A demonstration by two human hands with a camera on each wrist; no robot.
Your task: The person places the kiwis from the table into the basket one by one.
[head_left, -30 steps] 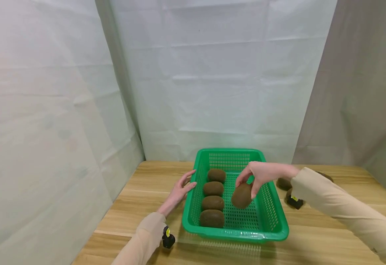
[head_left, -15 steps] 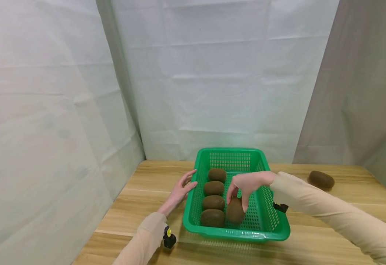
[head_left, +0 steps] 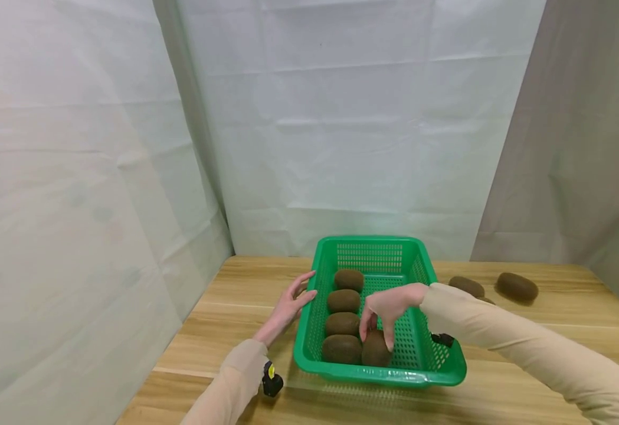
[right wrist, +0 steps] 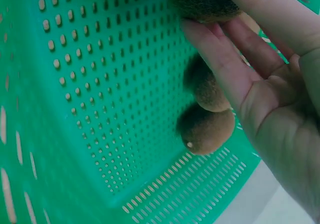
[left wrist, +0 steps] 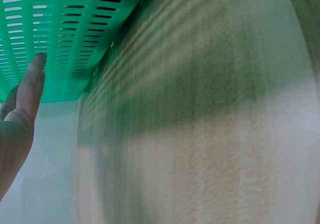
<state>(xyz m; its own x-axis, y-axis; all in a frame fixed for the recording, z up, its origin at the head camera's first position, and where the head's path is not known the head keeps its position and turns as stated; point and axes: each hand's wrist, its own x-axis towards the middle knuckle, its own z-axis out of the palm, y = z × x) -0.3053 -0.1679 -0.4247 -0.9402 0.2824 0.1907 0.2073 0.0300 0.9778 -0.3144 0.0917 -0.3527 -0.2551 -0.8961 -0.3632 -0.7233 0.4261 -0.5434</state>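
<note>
Inside the green plastic basket, several brown kiwis lie in a column along the left side. My right hand reaches down into the basket and grips another kiwi between thumb and fingers, beside the nearest kiwi of that column. In the right wrist view this kiwi shows only in part, at the top edge, with thumb and fingers around it. My left hand rests its extended fingers against the basket's left side; the left wrist view shows a finger touching the slotted wall.
Right of the basket, more kiwis lie on the wooden table: one far right, one closer, and another partly hidden by the right sleeve. A white cloth hangs behind the table.
My right hand has lowered the kiwi toward the near left of the basket, down next to the column's nearest kiwi. The left hand has stayed at the basket's side.
</note>
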